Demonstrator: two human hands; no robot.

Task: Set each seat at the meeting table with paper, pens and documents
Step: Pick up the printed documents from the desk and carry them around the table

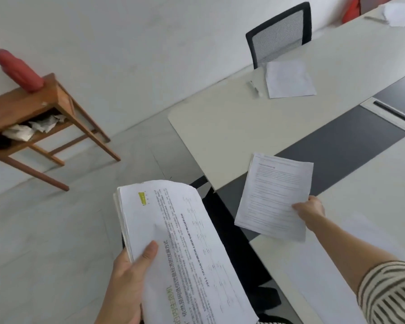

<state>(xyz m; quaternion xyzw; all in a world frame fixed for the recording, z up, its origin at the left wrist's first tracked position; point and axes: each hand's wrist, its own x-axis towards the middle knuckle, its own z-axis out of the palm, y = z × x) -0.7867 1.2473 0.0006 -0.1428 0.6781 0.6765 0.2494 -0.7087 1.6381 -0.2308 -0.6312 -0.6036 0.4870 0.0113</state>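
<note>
My left hand grips a thick stack of printed documents at the lower middle, thumb on the top sheet. My right hand pinches a single printed sheet by its right edge and holds it in the air over the near end of the white meeting table. Farther along the table lie a sheet of paper and a pen in front of a black mesh chair. More paper lies at the far top right.
A grey strip with a cable slot runs down the table's middle. A wooden side table stands at the left by the wall, with a red object on top and crumpled paper on its shelf. Pale floor lies between.
</note>
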